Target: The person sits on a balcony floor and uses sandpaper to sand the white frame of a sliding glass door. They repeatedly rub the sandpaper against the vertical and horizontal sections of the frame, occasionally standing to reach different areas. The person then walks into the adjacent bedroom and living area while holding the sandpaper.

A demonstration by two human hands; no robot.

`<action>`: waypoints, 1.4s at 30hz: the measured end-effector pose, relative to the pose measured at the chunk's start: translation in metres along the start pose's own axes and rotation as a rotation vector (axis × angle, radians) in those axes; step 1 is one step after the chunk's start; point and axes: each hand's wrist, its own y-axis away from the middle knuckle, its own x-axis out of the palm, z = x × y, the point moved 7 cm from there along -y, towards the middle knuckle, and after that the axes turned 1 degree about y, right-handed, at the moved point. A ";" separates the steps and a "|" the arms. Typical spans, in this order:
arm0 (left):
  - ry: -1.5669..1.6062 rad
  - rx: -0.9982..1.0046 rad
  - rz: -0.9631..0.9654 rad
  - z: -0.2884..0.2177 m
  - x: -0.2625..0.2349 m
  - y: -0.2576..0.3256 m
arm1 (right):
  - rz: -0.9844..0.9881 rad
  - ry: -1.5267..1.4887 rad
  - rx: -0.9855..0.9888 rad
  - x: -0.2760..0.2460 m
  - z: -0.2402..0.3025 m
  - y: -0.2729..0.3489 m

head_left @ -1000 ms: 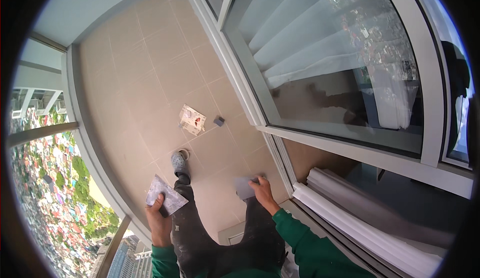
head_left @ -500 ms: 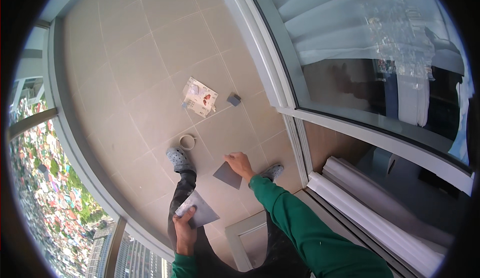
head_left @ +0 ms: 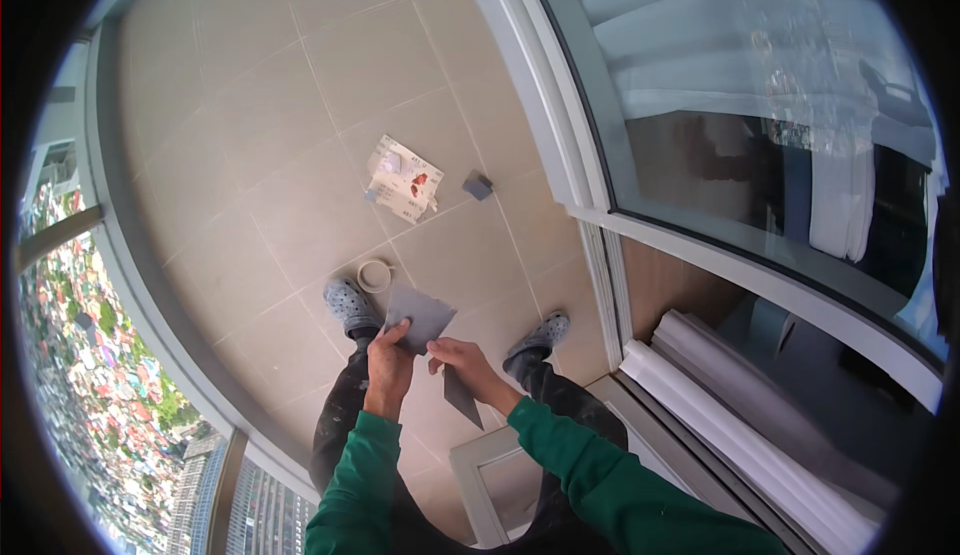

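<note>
We hold both hands close together in front of us, green sleeves reaching in from the near edge. Our left hand (head_left: 388,363) is curled with fingers pinched shut; our right hand (head_left: 462,360), just beside it, also pinches closed.

Clothing worn by the person, seen from above.
Long green sleeves (head_left: 590,465) are worn; dark trousers (head_left: 345,410) are marked with pale spots, and grey perforated clogs (head_left: 350,305) are seen on both feet.
</note>
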 end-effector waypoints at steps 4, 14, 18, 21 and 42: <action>-0.124 -0.171 0.062 0.032 0.009 -0.048 | -0.276 -0.126 -0.040 -0.059 -0.022 -0.019; -1.336 0.083 -0.278 0.024 -0.075 -0.300 | -0.532 -0.244 0.097 -0.197 -0.118 0.007; -1.311 0.148 -0.482 0.022 -0.048 -0.309 | -0.586 -0.298 0.180 -0.214 -0.151 0.026; -1.437 0.166 -0.526 0.019 -0.044 -0.306 | -0.600 -0.352 0.165 -0.215 -0.162 0.028; -2.104 0.548 0.000 0.042 0.005 -0.278 | -0.558 -0.340 0.095 -0.189 -0.144 0.036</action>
